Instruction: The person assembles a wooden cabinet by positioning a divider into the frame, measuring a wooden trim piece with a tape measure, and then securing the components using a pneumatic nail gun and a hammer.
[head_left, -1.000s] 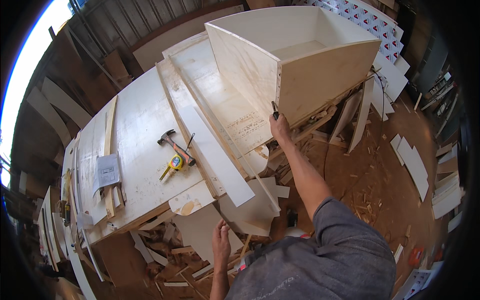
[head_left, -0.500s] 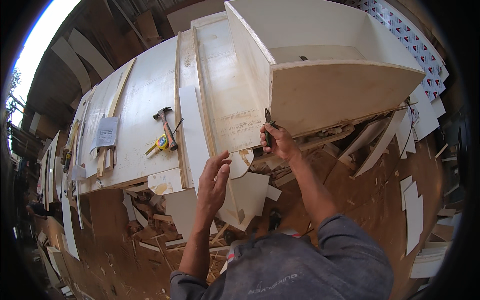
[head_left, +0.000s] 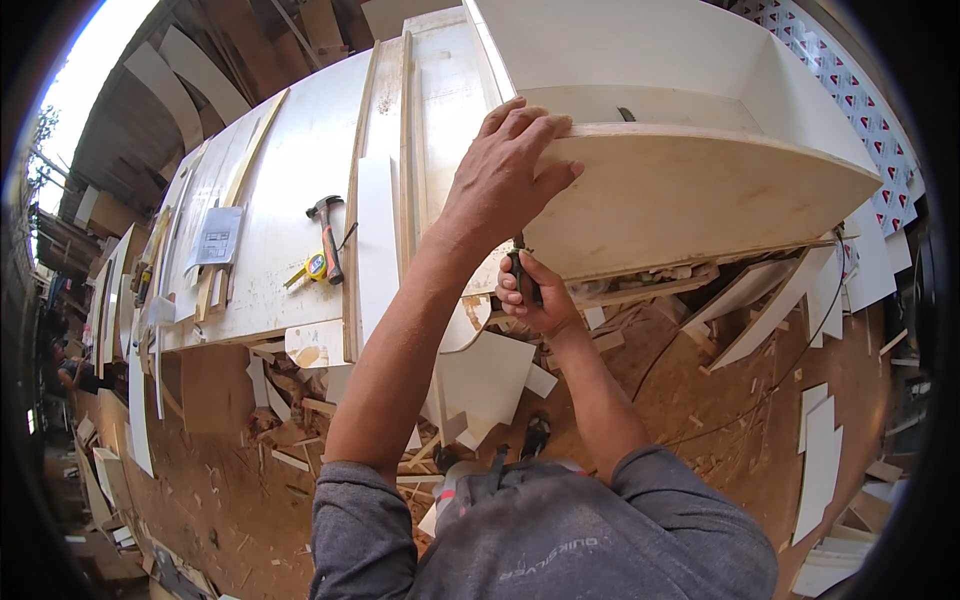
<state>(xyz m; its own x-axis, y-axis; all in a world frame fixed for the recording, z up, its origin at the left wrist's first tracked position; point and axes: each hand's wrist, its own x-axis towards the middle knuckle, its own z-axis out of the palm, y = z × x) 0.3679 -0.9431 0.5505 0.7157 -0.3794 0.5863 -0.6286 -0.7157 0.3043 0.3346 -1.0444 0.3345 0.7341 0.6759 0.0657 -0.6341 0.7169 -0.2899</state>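
A plywood box [head_left: 700, 190] with an open top lies on the workbench [head_left: 290, 150]. My left hand [head_left: 500, 170] rests on its near left corner, fingers stretched over the top edge and thumb spread against the front panel. Below it, my right hand [head_left: 540, 300] is closed around the dark handles of a pair of pliers [head_left: 524, 268]. The pliers' jaws point up toward the lower corner of the box and are partly hidden by my left hand and wrist.
On the bench lie a claw hammer [head_left: 329, 240], a yellow tape measure [head_left: 316, 267], a paper sheet [head_left: 217, 237] and a white strip [head_left: 376, 250]. Offcuts [head_left: 820, 470] and a dark cable [head_left: 740, 420] lie on the floor. At far left, a person [head_left: 78, 372] is partly visible.
My left hand has moved up and right from beside the white strip onto the box corner. My right hand, with the pliers, has shifted slightly down and left.
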